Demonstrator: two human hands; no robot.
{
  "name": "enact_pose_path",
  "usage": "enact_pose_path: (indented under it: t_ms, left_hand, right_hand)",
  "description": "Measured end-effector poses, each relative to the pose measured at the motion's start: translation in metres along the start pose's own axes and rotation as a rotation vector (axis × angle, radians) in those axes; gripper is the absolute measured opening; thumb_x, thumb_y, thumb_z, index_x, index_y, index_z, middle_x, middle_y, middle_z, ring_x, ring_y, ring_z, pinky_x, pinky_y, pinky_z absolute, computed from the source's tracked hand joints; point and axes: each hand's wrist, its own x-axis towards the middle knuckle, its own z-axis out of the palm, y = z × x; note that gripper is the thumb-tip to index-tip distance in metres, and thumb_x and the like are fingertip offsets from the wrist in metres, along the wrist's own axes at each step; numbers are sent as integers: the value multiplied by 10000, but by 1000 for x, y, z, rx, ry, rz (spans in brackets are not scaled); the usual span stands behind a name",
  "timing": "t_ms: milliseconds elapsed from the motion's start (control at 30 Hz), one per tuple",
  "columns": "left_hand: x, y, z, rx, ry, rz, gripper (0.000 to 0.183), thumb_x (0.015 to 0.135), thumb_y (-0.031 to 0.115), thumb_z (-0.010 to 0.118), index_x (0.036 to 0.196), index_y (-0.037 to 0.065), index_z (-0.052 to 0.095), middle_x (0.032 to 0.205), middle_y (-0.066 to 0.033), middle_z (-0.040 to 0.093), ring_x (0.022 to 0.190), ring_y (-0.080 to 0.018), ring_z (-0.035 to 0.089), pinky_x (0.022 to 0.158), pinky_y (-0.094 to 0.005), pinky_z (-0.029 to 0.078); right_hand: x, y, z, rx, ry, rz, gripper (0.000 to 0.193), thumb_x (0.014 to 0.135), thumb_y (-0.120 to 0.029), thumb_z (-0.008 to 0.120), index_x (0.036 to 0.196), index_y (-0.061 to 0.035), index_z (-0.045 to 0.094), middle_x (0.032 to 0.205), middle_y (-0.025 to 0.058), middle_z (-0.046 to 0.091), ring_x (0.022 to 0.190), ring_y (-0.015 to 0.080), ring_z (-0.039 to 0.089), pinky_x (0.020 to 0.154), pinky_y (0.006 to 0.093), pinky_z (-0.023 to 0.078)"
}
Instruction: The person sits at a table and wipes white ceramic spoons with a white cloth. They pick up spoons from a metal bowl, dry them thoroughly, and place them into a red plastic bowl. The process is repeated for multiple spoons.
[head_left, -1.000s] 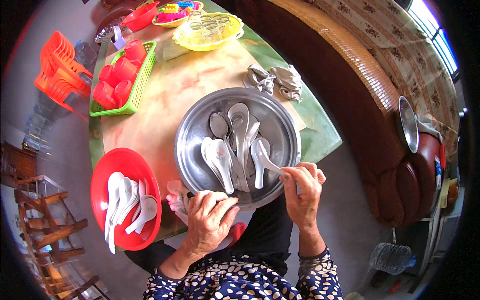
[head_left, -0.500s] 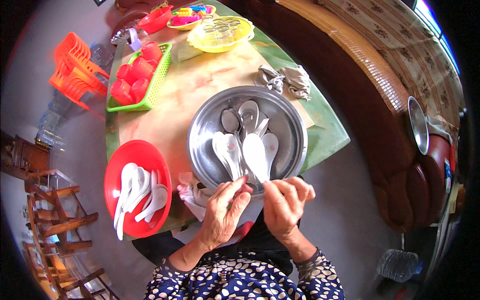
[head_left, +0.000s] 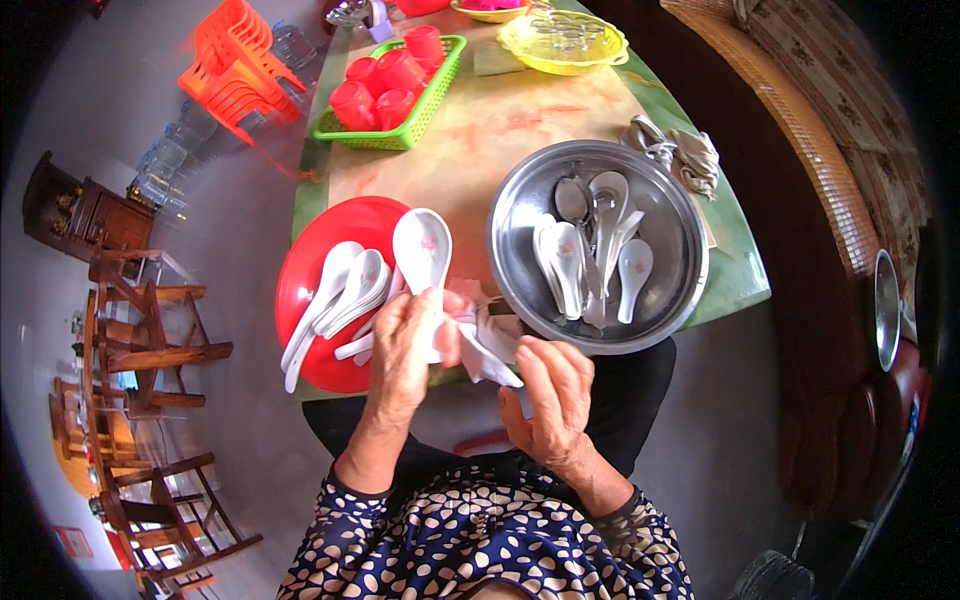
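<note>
Left hand (head_left: 400, 360) pinches 1 spoon (head_left: 423, 248) by its handle, beside the red basin's (head_left: 312, 245) right edge. Right hand (head_left: 553, 397) is half-curled, thumb apart, gripping nothing visible. Caution: a slack pinch could drop the spoon (smooth, likely slippery); the cloth (head_left: 483, 352) could snag its handle.

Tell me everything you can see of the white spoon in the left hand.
The white spoon is glossy, perhaps ceramic or plastic, with a broad oval bowl bearing a reddish mark. The left hand grips its handle, partly hiding it. The bowl points away from the person, hollow toward the camera, overlapping the right rim of the red basin in view. Whether the cloth beside the handle touches it is unclear.
</note>
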Motion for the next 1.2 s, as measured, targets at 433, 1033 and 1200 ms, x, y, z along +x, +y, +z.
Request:
enact_pose_path:
  t_ms: [433,1033,1200]
  left_hand:
    - [-43,-17,-54,-153,0,-182,252,956,190,454,1073,-7,559,521,-14,470,376,-67,397,366,-194,332]
    - [-53,-16,-35,100,26,-120,459,851,24,399,1309,44,417,626,8,492,446,-50,427,380,-184,369]
    - [-52,-15,-36,75,-25,-193,449,845,26,383,1290,44,434,599,2,482,411,-51,406,356,-182,352]
  right_hand:
    - [-11,20,85,-327,-620,293,507,760,-141,650,1235,-96,477,1062,156,550,768,323,627,581,388,537]
    - [32,-21,49,88,-489,30,492,542,-87,669,1032,-129,670,943,40,549,840,264,483,749,392,360]
    - [39,-17,53,14,-362,28,430,554,-143,713,981,-187,679,1085,56,523,998,299,478,849,440,320]
